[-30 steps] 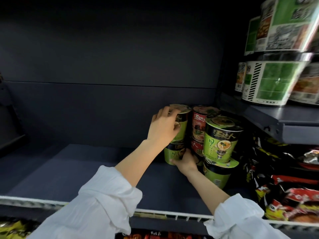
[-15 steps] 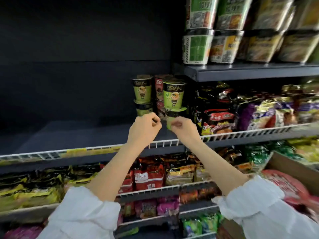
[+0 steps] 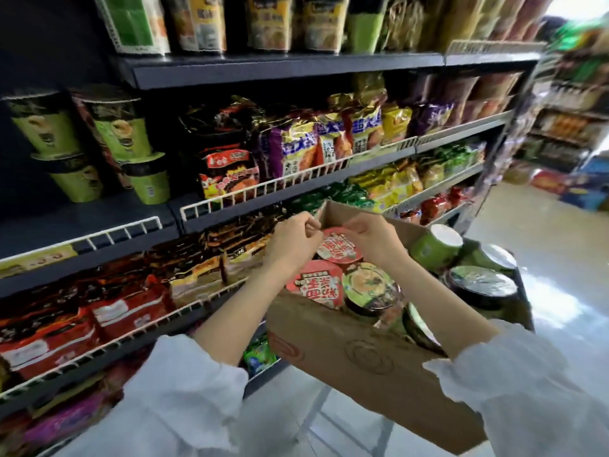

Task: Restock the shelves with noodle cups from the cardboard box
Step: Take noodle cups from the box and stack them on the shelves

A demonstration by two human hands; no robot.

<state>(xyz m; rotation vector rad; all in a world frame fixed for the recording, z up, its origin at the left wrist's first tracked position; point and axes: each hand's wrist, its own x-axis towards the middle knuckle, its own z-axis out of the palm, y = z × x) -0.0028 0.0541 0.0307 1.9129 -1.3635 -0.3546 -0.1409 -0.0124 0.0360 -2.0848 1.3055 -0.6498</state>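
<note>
From the head camera, my left hand and right hand hang loosely curled, holding nothing, over the round red-lidded noodle cup in the brown cardboard box. Grabbing just its lid rim, I could drop it.

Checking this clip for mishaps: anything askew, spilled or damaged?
Nothing spilled or damaged. The only oddity: in the cardboard box, one green noodle cup lies on its side, pale base showing, while the red-lidded cups sit lid-up.

Noodle cups in box, right of shelves
</note>
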